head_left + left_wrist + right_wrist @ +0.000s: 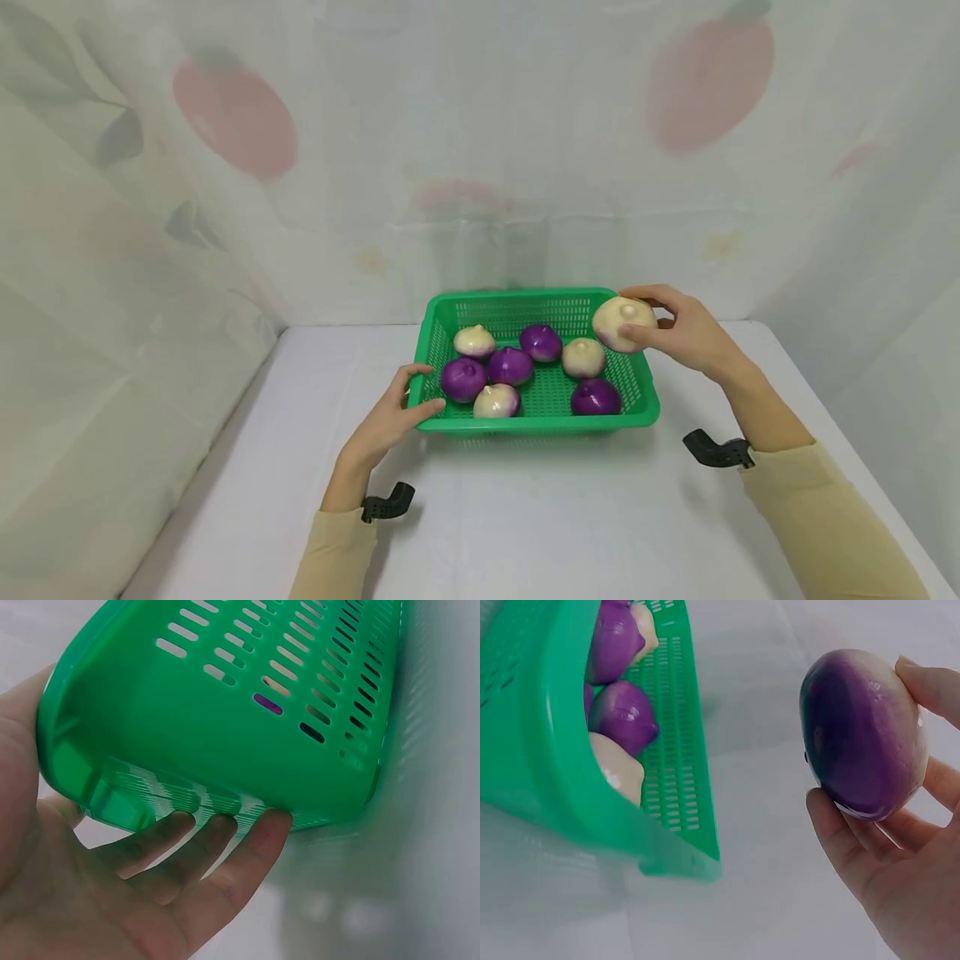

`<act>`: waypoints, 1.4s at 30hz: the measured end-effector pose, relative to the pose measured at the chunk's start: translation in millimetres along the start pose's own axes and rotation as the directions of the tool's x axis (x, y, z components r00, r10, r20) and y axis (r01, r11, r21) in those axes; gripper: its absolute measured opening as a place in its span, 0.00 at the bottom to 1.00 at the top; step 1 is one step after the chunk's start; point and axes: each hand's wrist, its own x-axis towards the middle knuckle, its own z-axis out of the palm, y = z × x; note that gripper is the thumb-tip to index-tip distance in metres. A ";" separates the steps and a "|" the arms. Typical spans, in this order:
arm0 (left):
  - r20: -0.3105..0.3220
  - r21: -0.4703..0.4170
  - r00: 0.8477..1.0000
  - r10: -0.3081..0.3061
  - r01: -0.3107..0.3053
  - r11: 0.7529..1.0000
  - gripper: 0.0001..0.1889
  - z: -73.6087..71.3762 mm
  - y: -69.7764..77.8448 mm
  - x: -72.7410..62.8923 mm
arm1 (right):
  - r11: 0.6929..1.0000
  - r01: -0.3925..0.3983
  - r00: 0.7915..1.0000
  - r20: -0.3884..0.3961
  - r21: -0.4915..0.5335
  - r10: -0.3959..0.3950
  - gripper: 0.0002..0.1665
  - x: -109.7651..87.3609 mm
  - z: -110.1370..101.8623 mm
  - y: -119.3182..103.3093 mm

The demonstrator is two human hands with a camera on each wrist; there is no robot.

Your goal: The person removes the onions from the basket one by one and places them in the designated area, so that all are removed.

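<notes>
A green plastic basket (536,423) with slotted walls stands on the table, holding several turnips. Some show a glossy purple side, like the turnip (510,366) in the middle; others, such as the front turnip (497,402), show mostly cream. My left hand (390,417) grips the basket's left end, with the thumb over the rim near the front corner. In the left wrist view, three fingers (225,889) lie against the basket's outside. Above the right end of the basket, my right hand (686,329) holds a turnip (862,735) between thumb and fingers, its purple side showing in the right wrist view.
A white cloth covers the table (495,517). Behind it hangs a pale curtain (480,125) with faded fruit prints, and similar sheets rise at both sides. Each wrist wears a black camera mount, the right mount (716,450) standing off the cuff.
</notes>
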 end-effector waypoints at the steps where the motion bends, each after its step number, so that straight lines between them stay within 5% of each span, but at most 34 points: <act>1: 0.000 0.003 1.000 -0.001 0.001 1.000 0.37 -0.1 -0.2 0.2 | 1.000 -0.004 1.000 -0.012 0.002 0.004 0.30 -0.7 -1.8 1.0; 27: 0.006 -0.011 1.000 -0.013 0.013 1.000 0.38 -1.1 -1.8 -0.2 | 0.996 -0.065 0.954 -0.298 -0.056 0.046 0.34 1.8 -21.3 62.5; 42: -0.006 -0.002 1.000 -0.008 0.008 1.000 0.36 -1.0 0.2 -1.0 | 0.989 -0.151 0.943 -0.302 -0.011 0.140 0.39 7.4 -15.4 106.0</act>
